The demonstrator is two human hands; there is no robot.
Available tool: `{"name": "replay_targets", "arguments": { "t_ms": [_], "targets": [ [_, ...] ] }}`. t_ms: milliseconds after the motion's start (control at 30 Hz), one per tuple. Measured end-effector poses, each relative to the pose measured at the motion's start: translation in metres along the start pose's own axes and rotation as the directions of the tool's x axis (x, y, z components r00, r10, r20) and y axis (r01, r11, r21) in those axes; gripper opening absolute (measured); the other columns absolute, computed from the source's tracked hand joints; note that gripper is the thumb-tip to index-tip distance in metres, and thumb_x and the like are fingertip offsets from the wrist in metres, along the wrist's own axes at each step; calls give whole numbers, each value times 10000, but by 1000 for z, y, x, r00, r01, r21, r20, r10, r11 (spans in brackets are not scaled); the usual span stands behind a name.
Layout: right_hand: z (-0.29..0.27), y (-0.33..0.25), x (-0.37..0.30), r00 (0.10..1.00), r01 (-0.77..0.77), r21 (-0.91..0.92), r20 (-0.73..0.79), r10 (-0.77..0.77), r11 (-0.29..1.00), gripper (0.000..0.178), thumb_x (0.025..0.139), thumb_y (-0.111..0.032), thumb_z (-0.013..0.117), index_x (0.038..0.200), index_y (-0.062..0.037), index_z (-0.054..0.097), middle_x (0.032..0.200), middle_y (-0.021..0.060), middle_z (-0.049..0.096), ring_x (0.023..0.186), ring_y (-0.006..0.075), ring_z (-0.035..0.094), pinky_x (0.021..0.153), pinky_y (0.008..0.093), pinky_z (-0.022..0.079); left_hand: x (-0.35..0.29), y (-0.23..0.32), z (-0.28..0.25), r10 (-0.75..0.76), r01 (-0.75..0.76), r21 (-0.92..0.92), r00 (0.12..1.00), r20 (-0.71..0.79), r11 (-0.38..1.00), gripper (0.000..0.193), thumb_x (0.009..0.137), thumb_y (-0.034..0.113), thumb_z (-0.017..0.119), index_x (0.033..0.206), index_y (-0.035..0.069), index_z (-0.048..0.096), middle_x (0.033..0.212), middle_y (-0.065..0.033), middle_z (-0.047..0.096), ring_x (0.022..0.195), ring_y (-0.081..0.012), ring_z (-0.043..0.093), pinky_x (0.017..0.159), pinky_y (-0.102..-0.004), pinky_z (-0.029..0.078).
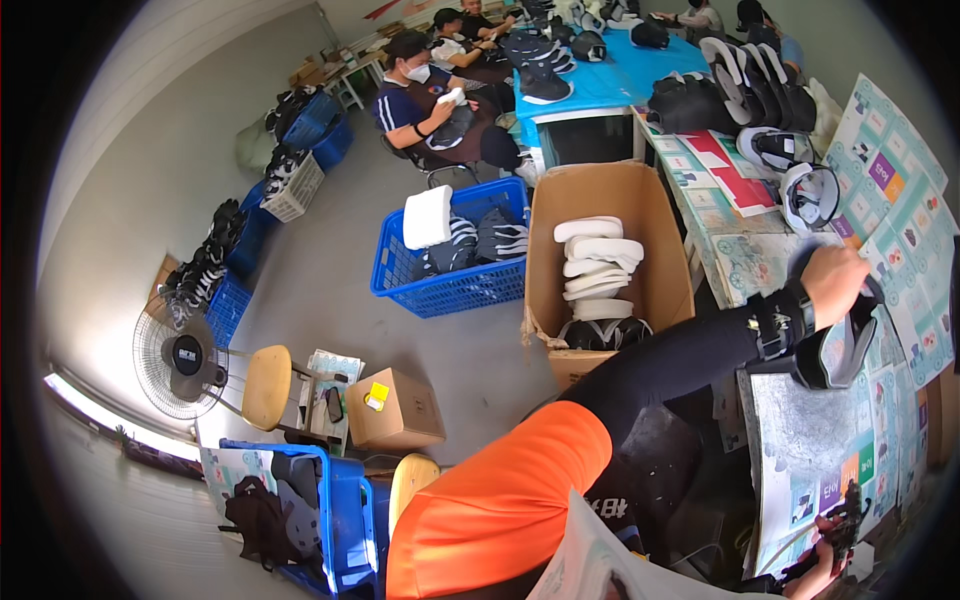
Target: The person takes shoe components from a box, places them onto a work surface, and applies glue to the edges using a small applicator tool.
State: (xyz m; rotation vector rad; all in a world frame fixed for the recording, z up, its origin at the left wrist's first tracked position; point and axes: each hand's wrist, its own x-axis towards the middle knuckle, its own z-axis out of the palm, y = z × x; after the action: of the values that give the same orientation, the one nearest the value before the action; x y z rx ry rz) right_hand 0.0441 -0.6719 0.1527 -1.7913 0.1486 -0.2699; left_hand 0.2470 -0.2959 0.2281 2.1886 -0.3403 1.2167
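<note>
At left, a fan (180,365) is seen; at centre, dark shoe parts (450,250) are contained in a blue basket (455,296), and white soles (602,262) are stacked in a cardboard box (672,240). At right, the right hand's (822,570) grip cannot be determined; above, a black-and-grey shoe (840,352) is gripped at its top by the left hand (838,284), at the desk (790,410).

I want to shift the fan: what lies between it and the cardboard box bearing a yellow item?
In the head view, a wooden-seated chair, then printed sheets bearing dark objects, lie between the fan and the cardboard box.
</note>
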Motion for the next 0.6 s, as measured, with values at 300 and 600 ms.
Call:
{"name": "replay_targets", "arguments": {
  "t_ms": [300,600],
  "targets": [
    [43,-23,6,992,10,65,128,-18,998,388,769,2,557,1139,1,675,1016,53,745,723,99,545,610,237,356,-42,18,128,228,-510,289,729,646,810,148,805,268,703,844,184,818,868,-40,778,858,-270,745,634,-470,536],
    [36,-20,4,993,-25,16,114,23,1000,403,776,15,548,1167,7,650,1008,70,755,741,118,582,585,239,380,-63,62,151,269,-554,275,707,654,786,202,819,258,675,910,166,831,909,-49,784,877,-292,744,698,-566,580]
  ]
}}
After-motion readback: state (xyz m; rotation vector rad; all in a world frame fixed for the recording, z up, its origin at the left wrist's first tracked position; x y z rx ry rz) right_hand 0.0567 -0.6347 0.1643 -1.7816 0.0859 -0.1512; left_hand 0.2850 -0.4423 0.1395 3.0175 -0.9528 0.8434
